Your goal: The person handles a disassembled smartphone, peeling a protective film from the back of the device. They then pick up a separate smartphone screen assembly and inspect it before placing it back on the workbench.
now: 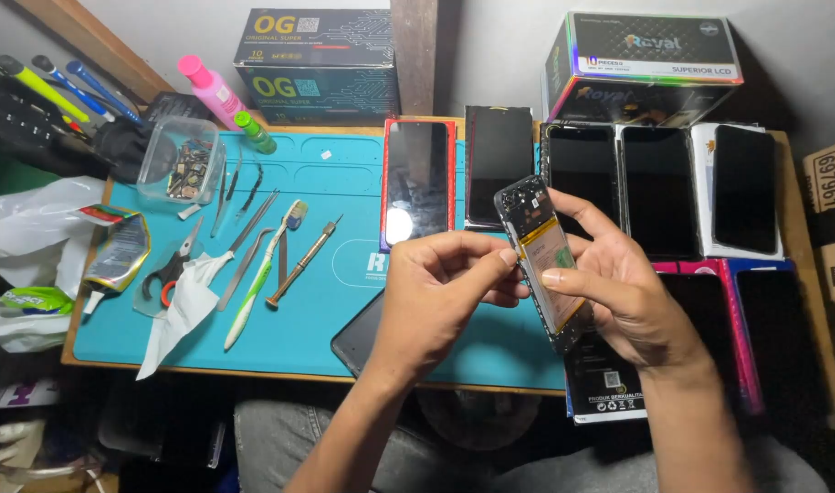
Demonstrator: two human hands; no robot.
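Opened phone: the opened phone [542, 258], back cover off with battery and circuit board exposed, is held tilted above the front edge of the mat, top end pointing away from the person.
Right hand: the right hand [618, 283] cradles the phone from behind and the right side, thumb laid across the battery.
Left hand: the left hand [440, 297] is closed in a narrow pinch, fingertips touching the phone's left edge beside the battery.
Edges: a dark phone [358, 338] lies on the mat under the left wrist; a row of phones [609, 183] lies just beyond the hands.
Open room: bare mat between the hands and the screwdriver [303, 260] and toothbrush [262, 274].
Surface: blue work mat [344, 183] on a wooden table [796, 228]; boxes [317, 59] stand against the wall.
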